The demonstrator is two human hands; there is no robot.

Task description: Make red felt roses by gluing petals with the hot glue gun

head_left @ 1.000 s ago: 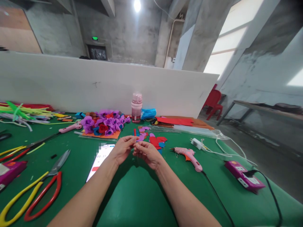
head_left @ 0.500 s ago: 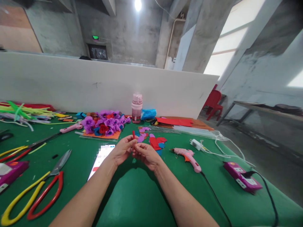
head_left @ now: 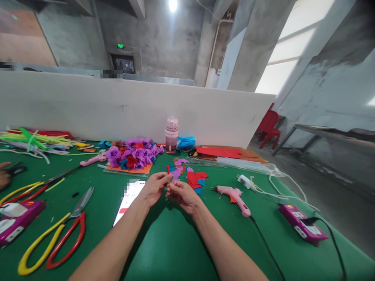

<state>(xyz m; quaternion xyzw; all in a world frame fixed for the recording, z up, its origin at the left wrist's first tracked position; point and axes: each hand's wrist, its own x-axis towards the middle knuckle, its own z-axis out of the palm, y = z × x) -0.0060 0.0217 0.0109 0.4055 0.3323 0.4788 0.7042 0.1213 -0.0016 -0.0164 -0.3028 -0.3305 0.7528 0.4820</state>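
Observation:
A small red roll (head_left: 168, 169), perhaps paper or foam, sticks up from the pinched fingers of my left hand (head_left: 156, 188). Close beside it, my right hand (head_left: 182, 194) has thumb and fingertips pressed together near the roll's lower end; what lies between them is too small to tell. Just behind my hands lie loose petal-shaped pieces: purple ones (head_left: 177, 172), red ones (head_left: 195, 179) and blue ones (head_left: 198, 191). A lit phone (head_left: 129, 201) lies partly behind my left forearm.
A pink glue gun (head_left: 233, 194) and a purple power strip (head_left: 303, 223) are at right. Large scissors (head_left: 77, 208) lie at left, with another person's hand (head_left: 4, 175) at the edge. Purple flowers (head_left: 136, 152) and a pink bottle (head_left: 171, 134) stand before a white board (head_left: 143, 103).
The view has shifted slightly, moving things a little right and down. Another person's hand has come in at the left edge. My hands stay close together with the red roll.

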